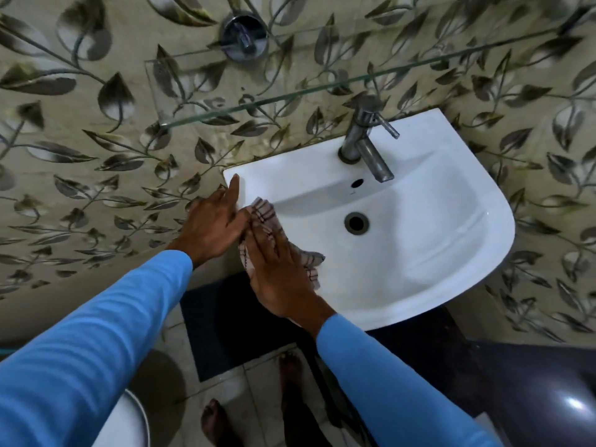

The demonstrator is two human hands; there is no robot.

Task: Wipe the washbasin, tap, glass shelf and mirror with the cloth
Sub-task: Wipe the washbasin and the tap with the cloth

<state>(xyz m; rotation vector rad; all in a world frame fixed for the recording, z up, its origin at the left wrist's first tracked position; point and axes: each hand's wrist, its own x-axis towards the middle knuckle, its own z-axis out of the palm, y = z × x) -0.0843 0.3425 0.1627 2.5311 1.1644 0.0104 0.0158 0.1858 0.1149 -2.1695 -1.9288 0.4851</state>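
Note:
A white washbasin (419, 240) hangs on the leaf-patterned wall, with a steel tap (367, 146) at its back rim and a drain (356, 222) in the bowl. A checked cloth (263, 217) lies on the basin's left rim. My right hand (280, 269) presses flat on the cloth. My left hand (216, 221) rests on the rim's left corner, its fingers spread and touching the cloth's edge. The glass shelf (290, 95) runs across the wall above the basin. The mirror is out of view.
A round chrome fitting (244, 37) sits on the wall above the shelf. Below the basin lie a dark mat (225, 324) and tiled floor with my bare feet. A white rounded object (129, 424) is at the lower left, a dark glossy one (548, 398) at the lower right.

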